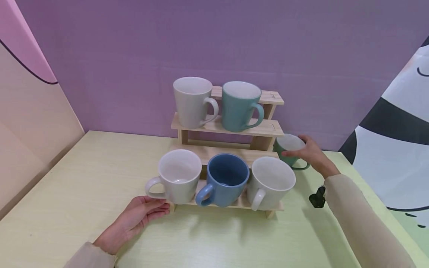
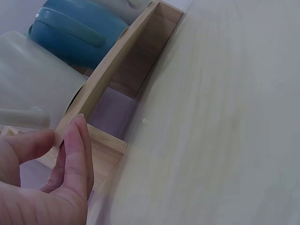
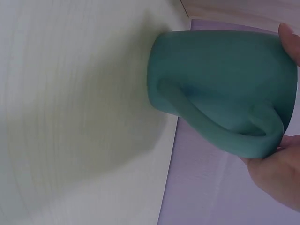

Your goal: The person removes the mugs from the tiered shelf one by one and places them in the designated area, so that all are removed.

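Observation:
A tiered wooden rack stands on the table. My left hand pinches the front left end of its lowest shelf between thumb and fingers. By the rack's right side, my right hand grips a green mug near the rim, handle toward me; whether its base touches the table I cannot tell. The lowest shelf bears a white mug, a blue mug and another white mug. Higher up sit a pale grey mug and a teal mug.
A small black object lies by the right sleeve. The pale wooden table extends around the rack, with a purple backdrop behind it and a printed panel at the right.

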{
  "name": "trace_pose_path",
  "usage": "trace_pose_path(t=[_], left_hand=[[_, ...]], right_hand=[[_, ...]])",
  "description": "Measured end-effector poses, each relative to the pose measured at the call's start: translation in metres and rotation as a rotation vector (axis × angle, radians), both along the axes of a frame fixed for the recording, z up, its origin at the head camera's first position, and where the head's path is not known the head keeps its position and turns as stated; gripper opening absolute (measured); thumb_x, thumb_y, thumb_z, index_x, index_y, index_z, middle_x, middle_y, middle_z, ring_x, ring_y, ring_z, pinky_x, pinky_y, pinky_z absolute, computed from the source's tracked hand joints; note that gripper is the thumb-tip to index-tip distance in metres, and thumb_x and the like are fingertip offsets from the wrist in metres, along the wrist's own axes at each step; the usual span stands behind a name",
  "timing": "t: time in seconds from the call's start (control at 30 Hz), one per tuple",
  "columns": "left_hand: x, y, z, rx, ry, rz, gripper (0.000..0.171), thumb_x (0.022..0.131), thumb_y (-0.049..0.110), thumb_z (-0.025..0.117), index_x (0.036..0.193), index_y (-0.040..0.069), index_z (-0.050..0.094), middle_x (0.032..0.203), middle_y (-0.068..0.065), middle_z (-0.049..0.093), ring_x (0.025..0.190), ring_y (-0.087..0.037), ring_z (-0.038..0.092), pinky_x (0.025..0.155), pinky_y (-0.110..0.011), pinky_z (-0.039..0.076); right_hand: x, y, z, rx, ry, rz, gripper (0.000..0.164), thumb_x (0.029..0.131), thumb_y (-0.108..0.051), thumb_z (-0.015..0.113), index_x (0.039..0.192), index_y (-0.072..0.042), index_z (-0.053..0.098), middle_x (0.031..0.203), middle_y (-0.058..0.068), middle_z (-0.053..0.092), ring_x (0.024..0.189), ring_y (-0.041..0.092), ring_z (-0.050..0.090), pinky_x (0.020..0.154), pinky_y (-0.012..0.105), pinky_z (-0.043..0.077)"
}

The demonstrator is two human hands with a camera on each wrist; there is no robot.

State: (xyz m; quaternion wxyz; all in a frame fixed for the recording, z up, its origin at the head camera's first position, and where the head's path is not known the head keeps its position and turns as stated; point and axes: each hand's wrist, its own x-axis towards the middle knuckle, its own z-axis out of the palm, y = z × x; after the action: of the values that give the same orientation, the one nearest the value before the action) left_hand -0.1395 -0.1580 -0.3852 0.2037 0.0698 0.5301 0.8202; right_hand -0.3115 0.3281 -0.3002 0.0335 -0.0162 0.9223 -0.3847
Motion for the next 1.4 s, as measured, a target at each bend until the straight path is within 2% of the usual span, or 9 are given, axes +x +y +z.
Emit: trace_pose_path(t=[0.13, 0.4, 0.63, 1.07, 1.4], left_hand=[[-0.001, 0.000, -0.001, 0.000, 0.005, -0.005, 0.014, 0.096, 0.004, 0.054, 0.094, 0.006, 0.068, 0.091, -0.002, 0.072, 0.086, -0.011, 0.070, 0.083, -0.019, 0.058], [0.001, 0.000, 0.000, -0.016, -0.008, 0.004, 0.012, 0.095, 0.005, 0.056, 0.093, 0.006, 0.068, 0.091, -0.002, 0.072, 0.086, -0.012, 0.070, 0.083, -0.020, 0.058], [0.001, 0.000, -0.002, -0.039, 0.003, 0.018, 0.012, 0.094, 0.004, 0.056, 0.092, 0.007, 0.067, 0.090, -0.002, 0.072, 0.086, -0.011, 0.070, 0.084, -0.020, 0.057], [0.000, 0.000, -0.003, 0.018, 0.017, -0.017, 0.015, 0.095, 0.004, 0.055, 0.092, 0.008, 0.069, 0.091, -0.002, 0.072, 0.086, -0.011, 0.070, 0.084, -0.019, 0.057], [0.000, 0.000, -0.002, -0.012, 0.016, 0.004, 0.012, 0.095, 0.005, 0.057, 0.092, 0.008, 0.068, 0.090, -0.002, 0.072, 0.086, -0.011, 0.070, 0.084, -0.020, 0.057]], right_hand=[[0.002, 0.003, 0.005, -0.006, 0.004, 0.026, 0.097, 0.081, -0.030, 0.076, 0.146, 0.008, 0.015, 0.142, 0.033, 0.032, 0.124, 0.046, 0.038, 0.103, 0.061, 0.040], [0.008, 0.006, 0.013, -0.022, 0.028, 0.042, 0.103, 0.082, -0.024, 0.075, 0.147, 0.011, 0.004, 0.150, 0.035, 0.019, 0.137, 0.049, 0.025, 0.112, 0.063, 0.029], [0.020, 0.007, 0.020, -0.037, 0.000, 0.020, 0.108, 0.084, -0.035, 0.073, 0.150, 0.004, -0.003, 0.156, 0.029, 0.007, 0.141, 0.048, 0.014, 0.112, 0.065, 0.024], [0.035, 0.008, 0.036, -0.019, 0.011, 0.040, 0.103, 0.086, -0.033, 0.071, 0.151, 0.002, -0.001, 0.156, 0.028, 0.008, 0.141, 0.049, 0.014, 0.111, 0.067, 0.025], [0.043, -0.003, 0.056, 0.020, 0.039, 0.089, 0.102, 0.087, -0.034, 0.069, 0.152, -0.002, -0.002, 0.157, 0.025, 0.010, 0.141, 0.048, 0.016, 0.110, 0.069, 0.025]])
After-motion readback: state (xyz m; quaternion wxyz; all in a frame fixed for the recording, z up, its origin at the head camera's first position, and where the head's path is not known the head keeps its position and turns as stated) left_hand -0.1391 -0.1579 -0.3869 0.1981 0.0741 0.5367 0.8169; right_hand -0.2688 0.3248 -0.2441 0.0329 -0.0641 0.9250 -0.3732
